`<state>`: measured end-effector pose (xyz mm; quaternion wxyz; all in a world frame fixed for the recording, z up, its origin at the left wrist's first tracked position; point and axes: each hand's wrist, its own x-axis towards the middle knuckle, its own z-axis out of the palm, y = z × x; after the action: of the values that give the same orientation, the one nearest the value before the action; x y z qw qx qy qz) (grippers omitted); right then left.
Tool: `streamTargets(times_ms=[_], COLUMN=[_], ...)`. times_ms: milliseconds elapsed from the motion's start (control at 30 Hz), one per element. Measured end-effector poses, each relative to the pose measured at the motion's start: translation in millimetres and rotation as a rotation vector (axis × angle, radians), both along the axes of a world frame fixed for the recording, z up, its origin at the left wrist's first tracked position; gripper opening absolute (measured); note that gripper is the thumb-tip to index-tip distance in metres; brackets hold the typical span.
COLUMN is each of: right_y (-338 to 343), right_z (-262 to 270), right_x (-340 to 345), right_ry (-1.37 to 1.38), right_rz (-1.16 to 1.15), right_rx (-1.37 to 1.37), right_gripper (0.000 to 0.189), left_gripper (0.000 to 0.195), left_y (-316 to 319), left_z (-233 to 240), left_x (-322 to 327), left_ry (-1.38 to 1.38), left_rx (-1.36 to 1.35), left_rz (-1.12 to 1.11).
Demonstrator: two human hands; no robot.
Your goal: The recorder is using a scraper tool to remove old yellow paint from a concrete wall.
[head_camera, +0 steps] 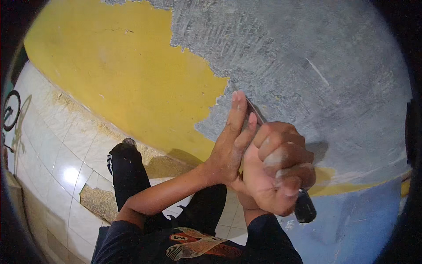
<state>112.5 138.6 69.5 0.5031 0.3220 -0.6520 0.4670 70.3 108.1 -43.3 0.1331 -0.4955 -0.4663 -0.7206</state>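
Note:
My right hand (283,165) is closed around a bladed hand tool, its black handle end (305,207) sticking out below the fist. Above the fist the thin metal blade (254,110) shows almost edge-on, close to the wall; its exact kind is hidden. My left hand (227,148) lies beside the blade with its fingers straight and partly apart. Those fingertips reach the blade's far end, and the thumb is hidden behind the right hand. Before me the wall carries yellow paint (132,76) with a ragged edge, next to bare grey scratched plaster (296,72).
Blue paint (346,224) covers the wall at lower right. Yellowish debris (115,132) lies along the wall's foot on white floor tiles (59,158). A tile-free patch (99,201) is near my leg (130,171). A bicycle wheel (12,110) stands at far left.

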Motion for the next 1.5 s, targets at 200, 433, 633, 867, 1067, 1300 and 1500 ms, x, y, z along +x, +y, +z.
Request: streamTargets(times_ms=[200, 433, 633, 867, 1067, 1300, 1500], right_y=[-21, -9, 6, -6, -7, -4, 1], right_z=[-4, 20, 2, 10, 16, 11, 9], right_x=[-3, 7, -19, -6, -4, -19, -20], right_ry=[0.078, -0.155, -0.085, 0.036, -0.023, -0.05, -0.136], right_rz=[-0.01, 0.062, 0.107, 0.069, 0.097, -0.08, -0.268], right_rx=[-0.097, -0.006, -0.102, -0.027, -0.129, -0.007, 0.223], right_gripper=[0.033, 0.033, 0.036, 0.035, 0.032, 0.025, 0.018], left_gripper=[0.098, 0.099, 0.1, 0.121, 0.115, 0.08, 0.053], left_y=[-13, -16, -9, -7, -14, -5, 9], left_z=[5, 32, 23, 16, 23, 25, 74], left_x=[-18, -14, -10, -1, -3, 28, 23], left_ry=[0.2, 0.028, 0.111, 0.096, 0.108, -0.154, -0.535], left_rx=[0.019, 0.034, 0.02, -0.004, -0.01, 0.182, 0.579], left_rz=[0.125, 0.381, 0.377, 0.059, 0.121, -0.186, -0.535])
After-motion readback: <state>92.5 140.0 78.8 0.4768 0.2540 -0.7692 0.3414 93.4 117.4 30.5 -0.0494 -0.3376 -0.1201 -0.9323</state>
